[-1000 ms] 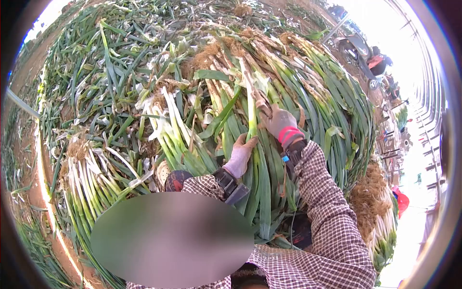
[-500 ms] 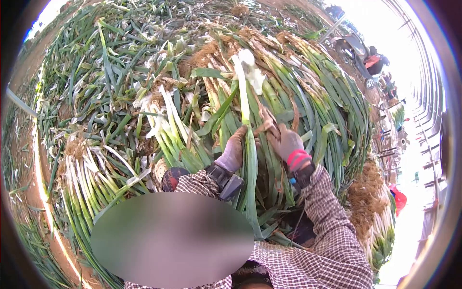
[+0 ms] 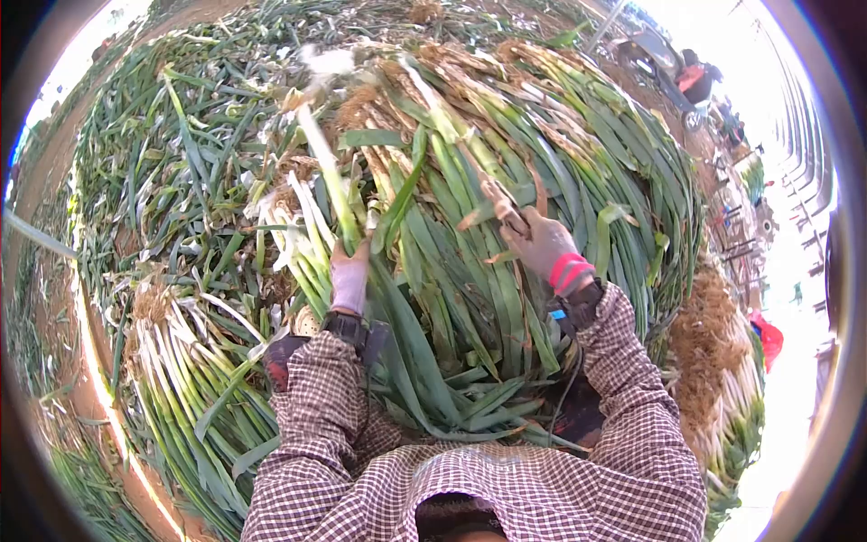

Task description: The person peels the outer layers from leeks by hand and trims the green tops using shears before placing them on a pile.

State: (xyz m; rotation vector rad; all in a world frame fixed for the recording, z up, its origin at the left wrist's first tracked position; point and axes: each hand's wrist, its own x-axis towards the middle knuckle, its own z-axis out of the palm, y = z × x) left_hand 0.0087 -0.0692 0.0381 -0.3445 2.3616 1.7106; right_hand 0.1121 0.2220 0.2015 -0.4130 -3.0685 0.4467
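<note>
My left hand (image 3: 349, 275), in a pale glove, is closed around a green onion (image 3: 326, 173) whose white end points up and away from me. Beside it lies a small bunch of peeled white-stemmed onions (image 3: 302, 237). My right hand (image 3: 542, 244), gloved with a pink band at the wrist, is closed on a brown dried leaf (image 3: 502, 204). Under and between both hands spreads a big heap of unpeeled green onions (image 3: 578, 172), their brown roots facing away from me.
A bundle of peeled onions (image 3: 185, 352) lies at the left, and a rooted bundle (image 3: 713, 361) at the right. Discarded leaves (image 3: 181, 117) cover the ground at the upper left. A parked vehicle (image 3: 652, 56) stands at the upper right.
My left hand has moved left with the onion, over to the small peeled bunch. My right hand has shifted slightly up and stays closed on the brown leaf.
</note>
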